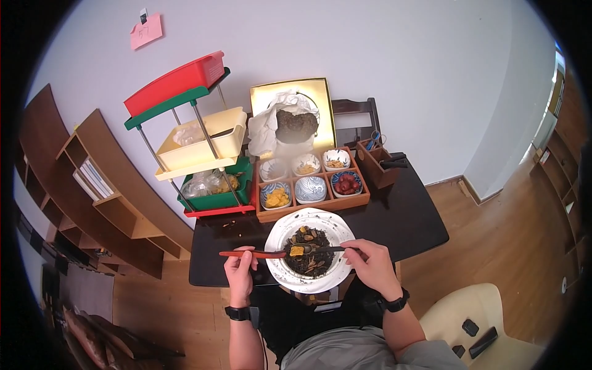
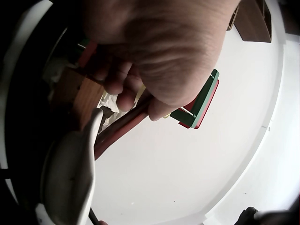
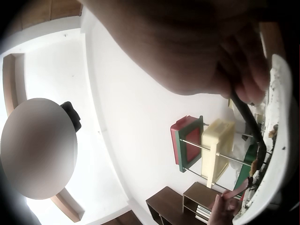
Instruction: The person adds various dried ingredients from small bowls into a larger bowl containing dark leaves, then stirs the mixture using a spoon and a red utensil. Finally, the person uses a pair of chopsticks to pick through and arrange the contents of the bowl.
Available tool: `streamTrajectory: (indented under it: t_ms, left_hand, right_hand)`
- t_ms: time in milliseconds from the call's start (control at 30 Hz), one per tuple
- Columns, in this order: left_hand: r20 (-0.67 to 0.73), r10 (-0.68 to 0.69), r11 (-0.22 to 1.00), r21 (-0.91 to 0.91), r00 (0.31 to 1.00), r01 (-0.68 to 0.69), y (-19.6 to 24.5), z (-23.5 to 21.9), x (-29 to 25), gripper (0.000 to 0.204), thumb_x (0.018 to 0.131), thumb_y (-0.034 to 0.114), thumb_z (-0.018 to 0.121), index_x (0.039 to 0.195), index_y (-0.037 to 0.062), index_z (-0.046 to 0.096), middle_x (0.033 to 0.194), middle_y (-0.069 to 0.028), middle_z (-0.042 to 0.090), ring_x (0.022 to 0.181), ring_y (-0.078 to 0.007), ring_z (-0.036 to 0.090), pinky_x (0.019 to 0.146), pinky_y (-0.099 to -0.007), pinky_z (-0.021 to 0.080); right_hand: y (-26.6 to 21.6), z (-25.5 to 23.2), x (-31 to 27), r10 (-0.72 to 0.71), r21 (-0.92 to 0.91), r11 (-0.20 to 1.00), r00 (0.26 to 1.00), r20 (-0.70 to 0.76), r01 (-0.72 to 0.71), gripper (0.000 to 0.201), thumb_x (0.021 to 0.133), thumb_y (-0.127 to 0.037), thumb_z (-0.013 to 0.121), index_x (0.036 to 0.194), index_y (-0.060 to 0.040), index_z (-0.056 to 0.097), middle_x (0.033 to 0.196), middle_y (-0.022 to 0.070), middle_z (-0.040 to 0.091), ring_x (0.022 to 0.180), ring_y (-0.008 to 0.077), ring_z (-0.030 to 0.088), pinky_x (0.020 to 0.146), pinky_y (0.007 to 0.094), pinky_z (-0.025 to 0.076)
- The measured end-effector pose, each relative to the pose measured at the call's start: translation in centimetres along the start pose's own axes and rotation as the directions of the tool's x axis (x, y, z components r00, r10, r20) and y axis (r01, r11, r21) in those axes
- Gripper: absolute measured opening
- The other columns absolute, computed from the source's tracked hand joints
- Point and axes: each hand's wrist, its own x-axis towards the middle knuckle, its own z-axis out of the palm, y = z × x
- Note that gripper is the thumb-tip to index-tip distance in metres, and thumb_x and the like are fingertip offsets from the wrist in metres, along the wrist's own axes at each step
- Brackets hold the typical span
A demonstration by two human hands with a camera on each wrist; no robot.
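A wide-rimmed white bowl (image 1: 343, 228) holds dark, leafy dried bits mixed with brown pieces. My left hand (image 1: 239, 275) pinches a slim red utensil (image 1: 250, 253) that reaches in over the bowl from the left. From the other side, my right hand (image 1: 371, 266) grips the black handle of a spoon (image 1: 325, 250). A yellow piece (image 1: 296, 251) sits at the spoon's end, close to the red utensil's tip. In the left wrist view the red utensil (image 2: 119, 133) runs out beneath the fingers. The black handle (image 3: 247, 115) slants down into the bowl in the right wrist view.
Behind the bowl stands a divided wooden tray (image 1: 271, 216) with small patterned bowls of dried pieces. A tiered rack of bins (image 1: 203, 157) rises at left. A gold box (image 1: 327, 111) with white paper and a dark lump is behind. A wooden holder (image 1: 375, 168) stands right.
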Motion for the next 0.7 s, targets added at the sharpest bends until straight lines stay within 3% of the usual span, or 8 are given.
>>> streamTrajectory:
  t_ms: [33,133,233,333,433,700]
  left_hand:
    - [-0.001,-0.004,1.000,0.001,1.000,0.004,-0.01,0.00,-0.01,0.019,0.101,0.013,0.063,0.111,-0.0027,0.068,0.078,-0.0015,0.063,0.067,-0.0077,0.054,0.062,-0.0224,0.042]
    - [-0.003,-0.014,1.000,0.006,1.000,0.014,-0.04,0.00,0.08,0.019,0.101,0.013,0.063,0.111,-0.0027,0.068,0.078,-0.0015,0.063,0.067,-0.0076,0.053,0.062,-0.0223,0.042]
    - [-0.010,-0.019,1.000,0.009,1.000,0.019,-0.08,-0.07,-0.02,0.019,0.101,0.013,0.063,0.110,-0.0027,0.068,0.078,-0.0014,0.063,0.066,-0.0075,0.053,0.062,-0.0223,0.042]
    - [-0.010,-0.013,1.000,0.009,1.000,0.013,0.14,0.10,0.00,0.019,0.101,0.013,0.063,0.110,-0.0025,0.069,0.078,-0.0012,0.063,0.066,-0.0075,0.053,0.062,-0.0223,0.042]
    - [-0.008,-0.008,1.000,0.009,1.000,0.008,0.14,0.11,-0.03,0.019,0.101,0.013,0.063,0.110,-0.0024,0.069,0.078,-0.0011,0.063,0.067,-0.0075,0.053,0.062,-0.0224,0.042]
    - [0.001,-0.003,1.000,0.003,1.000,0.003,0.03,-0.02,0.00,0.018,0.101,0.012,0.063,0.111,-0.0025,0.069,0.078,-0.0014,0.063,0.067,-0.0077,0.054,0.063,-0.0225,0.042]
  right_hand:
    - [0.07,-0.09,-0.02,-0.005,-0.004,1.000,1.000,-0.001,0.005,0.020,0.094,-0.003,0.065,0.113,0.0008,0.071,0.089,0.0115,0.074,0.075,0.0143,0.072,0.068,0.0273,0.057]
    - [-0.09,-0.36,-0.01,0.011,-0.012,1.000,1.000,0.004,-0.011,0.018,0.095,-0.007,0.065,0.111,-0.0008,0.072,0.093,0.0141,0.074,0.076,0.0200,0.073,0.068,0.0288,0.056]
    - [0.04,-0.29,0.06,-0.019,0.005,1.000,1.000,-0.018,0.019,0.018,0.095,-0.003,0.065,0.111,0.0015,0.071,0.087,0.0109,0.073,0.073,0.0132,0.071,0.066,0.0257,0.056]
    - [0.26,-0.32,0.05,0.041,0.053,0.998,0.999,-0.007,-0.041,0.018,0.095,-0.008,0.065,0.110,-0.0008,0.072,0.091,0.0128,0.074,0.073,0.0167,0.072,0.067,0.0279,0.055]
    - [0.81,-0.32,-0.01,0.096,0.088,0.991,0.995,0.029,-0.098,0.018,0.095,-0.008,0.066,0.111,-0.0010,0.072,0.088,0.0121,0.073,0.072,0.0148,0.071,0.066,0.0269,0.055]
    - [0.44,0.00,-0.14,0.084,0.099,0.991,0.995,0.058,-0.090,0.019,0.095,-0.007,0.066,0.112,-0.0007,0.072,0.088,0.0114,0.073,0.072,0.0143,0.072,0.066,0.0260,0.055]
